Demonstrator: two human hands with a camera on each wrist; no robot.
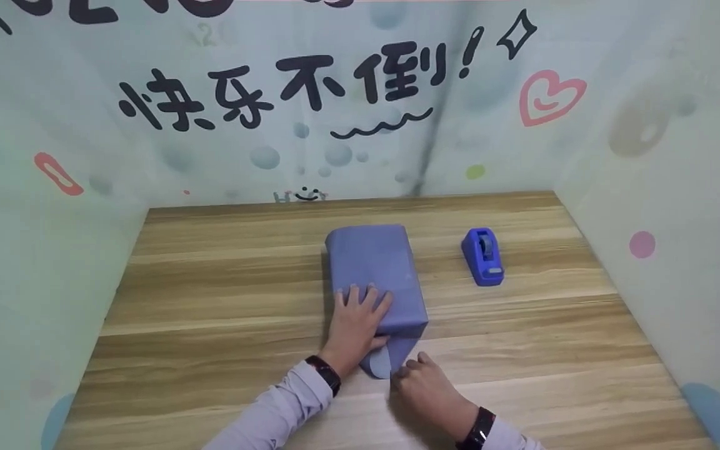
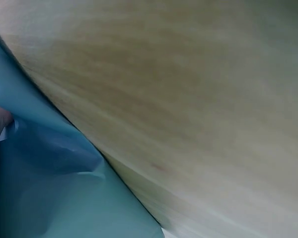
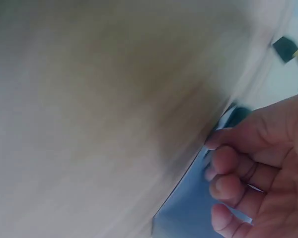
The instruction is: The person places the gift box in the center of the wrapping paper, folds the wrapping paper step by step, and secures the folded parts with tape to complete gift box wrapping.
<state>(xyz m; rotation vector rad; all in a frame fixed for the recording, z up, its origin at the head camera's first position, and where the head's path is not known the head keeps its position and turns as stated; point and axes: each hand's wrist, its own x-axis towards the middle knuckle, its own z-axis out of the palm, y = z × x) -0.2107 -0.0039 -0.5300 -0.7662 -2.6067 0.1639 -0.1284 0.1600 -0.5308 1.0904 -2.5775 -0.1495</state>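
A box wrapped in blue-grey paper [image 1: 375, 262] lies on the wooden table, its near end having a loose paper flap [image 1: 380, 362] folded toward the person. My left hand [image 1: 357, 322] rests on top of the box with its fingers spread, the thumb reaching down at the near end. In the left wrist view, the creased paper [image 2: 64, 193] shows beside part of that hand. Just right of the flap, my right hand [image 1: 430, 390] has curled fingers and pinches the paper's edge. The right wrist view shows these bent fingers [image 3: 228, 188] against the blue paper; the exact pinch is partly hidden.
A blue tape dispenser [image 1: 484, 257] stands on the table to the right of the box. Printed fabric walls [image 1: 360, 156] enclose the wooden table [image 1: 210, 281] at the back and both sides. Dark bands are worn on both wrists.
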